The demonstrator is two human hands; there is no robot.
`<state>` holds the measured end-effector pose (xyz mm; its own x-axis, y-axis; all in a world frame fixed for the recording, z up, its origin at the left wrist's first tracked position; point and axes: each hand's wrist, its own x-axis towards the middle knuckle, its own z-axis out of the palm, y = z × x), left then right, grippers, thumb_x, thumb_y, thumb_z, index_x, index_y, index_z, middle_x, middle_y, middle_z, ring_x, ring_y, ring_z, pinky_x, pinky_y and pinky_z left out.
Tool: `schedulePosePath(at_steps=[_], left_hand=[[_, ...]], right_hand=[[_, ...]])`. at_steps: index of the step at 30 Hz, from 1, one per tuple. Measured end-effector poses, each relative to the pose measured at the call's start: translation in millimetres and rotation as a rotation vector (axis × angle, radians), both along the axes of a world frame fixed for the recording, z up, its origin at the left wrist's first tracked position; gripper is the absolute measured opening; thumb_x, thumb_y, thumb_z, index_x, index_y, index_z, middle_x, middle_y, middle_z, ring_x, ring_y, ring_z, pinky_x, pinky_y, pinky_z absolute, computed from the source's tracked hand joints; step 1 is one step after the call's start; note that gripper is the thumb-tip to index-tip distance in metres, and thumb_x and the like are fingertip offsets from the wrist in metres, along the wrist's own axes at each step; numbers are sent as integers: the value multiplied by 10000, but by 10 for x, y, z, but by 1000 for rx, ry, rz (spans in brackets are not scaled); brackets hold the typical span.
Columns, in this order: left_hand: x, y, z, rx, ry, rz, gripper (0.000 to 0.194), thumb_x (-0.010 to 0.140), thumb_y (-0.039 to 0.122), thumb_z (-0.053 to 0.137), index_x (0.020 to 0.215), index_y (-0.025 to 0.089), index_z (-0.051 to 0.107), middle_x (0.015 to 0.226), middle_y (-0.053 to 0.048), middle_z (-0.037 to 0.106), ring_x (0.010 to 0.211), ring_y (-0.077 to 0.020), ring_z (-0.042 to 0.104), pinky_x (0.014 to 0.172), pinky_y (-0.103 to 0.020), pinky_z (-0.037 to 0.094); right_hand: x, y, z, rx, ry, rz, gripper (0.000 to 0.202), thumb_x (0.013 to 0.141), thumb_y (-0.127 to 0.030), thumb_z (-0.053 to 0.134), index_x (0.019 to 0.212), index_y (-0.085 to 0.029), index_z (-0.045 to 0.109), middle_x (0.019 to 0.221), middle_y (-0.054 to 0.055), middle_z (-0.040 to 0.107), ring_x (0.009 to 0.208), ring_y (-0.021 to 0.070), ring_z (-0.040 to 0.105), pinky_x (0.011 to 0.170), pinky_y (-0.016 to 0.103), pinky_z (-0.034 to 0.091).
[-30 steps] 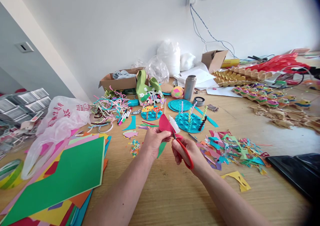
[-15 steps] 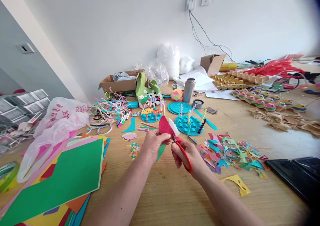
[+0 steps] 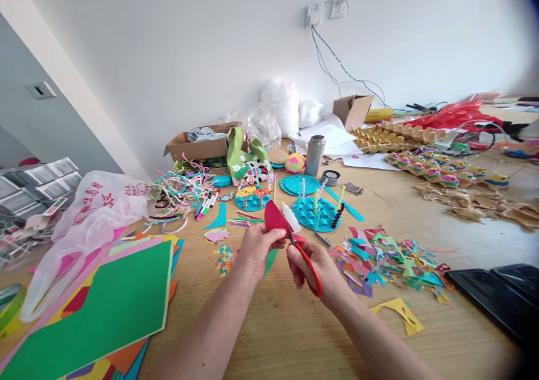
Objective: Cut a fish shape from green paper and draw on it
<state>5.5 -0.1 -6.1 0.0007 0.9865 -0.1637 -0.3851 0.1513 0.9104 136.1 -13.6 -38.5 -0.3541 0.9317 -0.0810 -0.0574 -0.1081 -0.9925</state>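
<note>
Here, well left of the red-handled scissors [image 3: 311, 269], a green paper sheet [image 3: 109, 307] lies atop coloured sheets [image 3: 126, 356] on the tabletop [image 3: 269, 335]. Just left of the scissors, the left hand [image 3: 258, 250] pinches a red paper piece [image 3: 274, 218], which meets their blades; the right hand [image 3: 319, 265] is closed round their handles. Right of them spread paper scraps [image 3: 407, 267].

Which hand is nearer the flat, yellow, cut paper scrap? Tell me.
Right. The right hand, gripping red-handled metal scissors, is left of the yellow paper scrap and slightly beyond it; the left hand, holding curved red paper, is farther left.
</note>
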Motion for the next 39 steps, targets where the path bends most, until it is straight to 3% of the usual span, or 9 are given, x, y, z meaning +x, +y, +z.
schedulePosePath(at_steps=[14,23,31,39], left_hand=[[8,-8,-11,-10,-43,-4,218,547,231,776,699,90,707,657,-65,680,565,-106,575,610,-232,467],[-5,7,-32,-7,-20,-9,204,555,238,760,687,92,704,643,-68,677,567,-113,578,619,-242,467],[-29,22,-35,10,57,-38,202,559,255,738,655,85,691,635,-82,671,591,-137,594,608,-251,453],[-71,36,-14,-2,96,22,169,564,252,731,622,103,678,587,-55,651,535,-115,571,535,-223,436]], right_hand=[[-27,-26,71,-16,18,-12,393,717,-525,655,638,-193,459,416,-73,471,325,75,430,342,185,361],[-26,-17,45,-4,-10,10,433,716,-572,643,622,-196,450,403,-66,461,327,77,429,346,185,339],[-22,-45,153,15,7,33,526,738,-689,555,661,-176,474,472,-37,505,381,82,483,399,196,354],[-19,-48,138,-6,-17,52,542,721,-710,558,688,-179,457,483,-37,518,382,84,485,406,201,352]])
